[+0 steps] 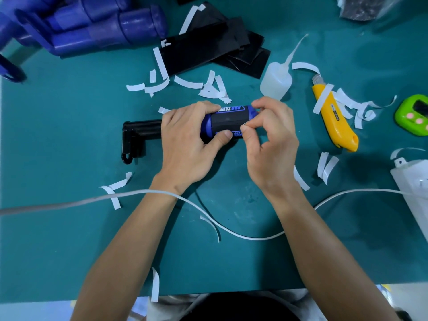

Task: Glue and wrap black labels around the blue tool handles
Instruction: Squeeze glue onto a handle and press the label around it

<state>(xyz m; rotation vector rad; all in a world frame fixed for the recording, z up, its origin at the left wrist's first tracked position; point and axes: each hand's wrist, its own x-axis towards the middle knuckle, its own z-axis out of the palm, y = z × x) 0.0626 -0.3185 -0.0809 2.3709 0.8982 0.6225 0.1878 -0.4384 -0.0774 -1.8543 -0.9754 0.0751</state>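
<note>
A blue plastic tool handle (206, 123) lies crosswise at the middle of the green-topped table (69, 251), lifted slightly between both hands. Its black bracket end (136, 140) sticks out toward the left edge. The left hand (185, 144) is wrapped around the handle, thumb pressed on the near side, apparently to stop it rolling. A black label (228, 120) already sits around the handle's middle. The right hand (271, 144) has its thumb and forefinger closed in a pinch on the label's right edge and the other fingers curled. My guess is that it is pressing the seam flat or tugging the wrap tight.

What is needed next lies in an arc just beyond the hands, within easy reach:

- A clear squeeze bottle of glue (275, 79) with a long nozzle.
- A fanned stack of flat black labels (208, 49) toward the far edge.
- A yellow utility knife (333, 117) to the right.

Curled white paper strips (210, 88) lie scattered about, seemingly dropped where they came off. A heap of blue handles (92, 26) fills the far left corner.
</note>
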